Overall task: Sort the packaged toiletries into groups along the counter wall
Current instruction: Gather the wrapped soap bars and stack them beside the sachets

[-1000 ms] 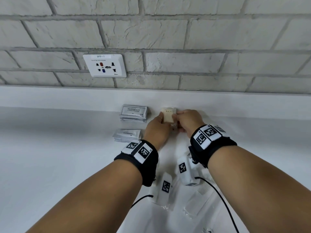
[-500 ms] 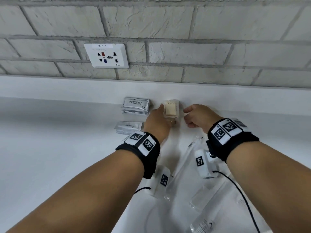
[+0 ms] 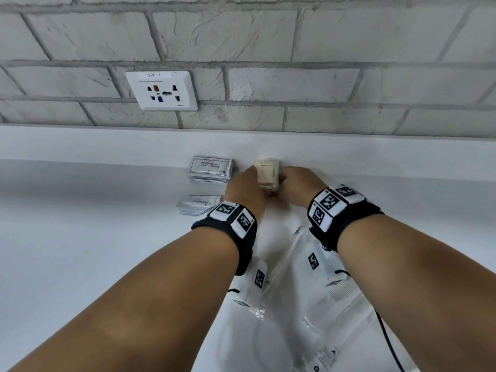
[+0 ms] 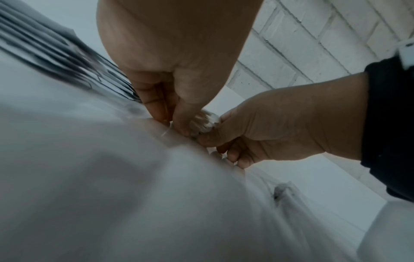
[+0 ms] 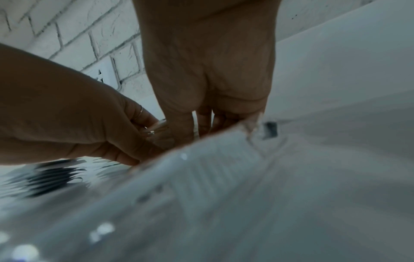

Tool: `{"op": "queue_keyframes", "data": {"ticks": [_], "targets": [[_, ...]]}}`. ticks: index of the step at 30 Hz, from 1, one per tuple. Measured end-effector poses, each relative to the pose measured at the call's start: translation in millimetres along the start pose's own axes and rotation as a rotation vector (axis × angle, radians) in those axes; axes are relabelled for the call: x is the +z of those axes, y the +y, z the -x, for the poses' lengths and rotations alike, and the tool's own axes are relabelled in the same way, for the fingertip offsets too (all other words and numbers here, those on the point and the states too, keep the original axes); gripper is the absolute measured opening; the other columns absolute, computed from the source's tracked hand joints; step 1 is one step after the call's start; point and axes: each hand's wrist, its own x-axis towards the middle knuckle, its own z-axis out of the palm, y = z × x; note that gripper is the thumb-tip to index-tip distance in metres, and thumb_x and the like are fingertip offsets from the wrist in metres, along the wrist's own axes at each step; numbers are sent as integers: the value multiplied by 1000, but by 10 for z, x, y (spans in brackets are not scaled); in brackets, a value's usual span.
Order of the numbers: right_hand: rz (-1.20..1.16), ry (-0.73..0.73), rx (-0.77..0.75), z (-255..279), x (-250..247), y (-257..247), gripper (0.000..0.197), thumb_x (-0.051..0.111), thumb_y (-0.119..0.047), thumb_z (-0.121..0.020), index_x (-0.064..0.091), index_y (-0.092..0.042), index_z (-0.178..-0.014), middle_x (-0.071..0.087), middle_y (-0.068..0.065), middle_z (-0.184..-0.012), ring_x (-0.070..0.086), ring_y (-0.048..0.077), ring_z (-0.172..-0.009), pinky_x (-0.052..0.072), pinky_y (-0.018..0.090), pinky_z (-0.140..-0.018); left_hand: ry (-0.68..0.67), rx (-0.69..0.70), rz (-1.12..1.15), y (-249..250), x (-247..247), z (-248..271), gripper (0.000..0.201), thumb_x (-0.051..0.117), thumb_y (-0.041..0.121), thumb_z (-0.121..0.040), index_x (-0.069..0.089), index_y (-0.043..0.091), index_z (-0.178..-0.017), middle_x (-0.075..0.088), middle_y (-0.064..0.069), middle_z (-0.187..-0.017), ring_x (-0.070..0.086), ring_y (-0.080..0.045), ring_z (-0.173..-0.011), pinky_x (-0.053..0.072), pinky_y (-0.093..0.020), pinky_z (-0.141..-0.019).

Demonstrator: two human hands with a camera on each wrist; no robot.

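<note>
A small stack of beige soap packets (image 3: 265, 175) in clear wrap stands against the low counter wall (image 3: 349, 154). My left hand (image 3: 245, 187) holds its left side and my right hand (image 3: 296, 186) its right side. In the left wrist view my left fingers (image 4: 164, 109) pinch the crinkled wrap (image 4: 203, 122), and my right hand (image 4: 257, 127) curls against it from the other side. The right wrist view shows my right fingers (image 5: 202, 124) at the wrap (image 5: 160, 130), with my left hand (image 5: 107, 131) opposite. The hands hide the lower part of the stack.
A stack of shampoo sachets (image 3: 211, 169) lies left of the soap at the wall, with toothpaste sachets (image 3: 199, 204) in front of it. Clear bags with combs (image 3: 342, 291) lie on the counter under my forearms. A wall socket (image 3: 161, 90) sits above on the brick.
Half a second ago my right hand had come off the soap and drawn right; now it is back on the stack's right side. My left hand has stayed on the soap.
</note>
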Motion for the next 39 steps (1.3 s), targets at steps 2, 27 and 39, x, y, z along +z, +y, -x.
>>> {"op": "queue_keyframes", "data": {"ticks": [2,27,39], "targets": [[-11,-1,3,-7,7,2,21,55,-13,-89,67,-9,-106,68,12,-111,61,30,-103,39,24,-75,10,4,12,2,-15,8,46,41,6,-92,45,11,-138,57,-14,-131,51,-30,-123,40,-34,-101],[-1138,-122,391,34,-142,62,15,47,-22,-94,60,-14,-93,58,9,-91,56,19,-81,46,30,-81,-196,-350,957,128,-213,64,60,25,46,-101,36,4,-143,38,-17,-149,37,-33,-137,31,-44,-110],[-1219,-173,331,-91,50,-67,40,43,-38,-95,59,-12,-121,66,10,-122,61,26,-113,40,40,-107,-145,-526,1069,82,-25,-276,94,21,75,-76,42,11,-142,51,-9,-140,48,-27,-128,31,-46,-112]]}}
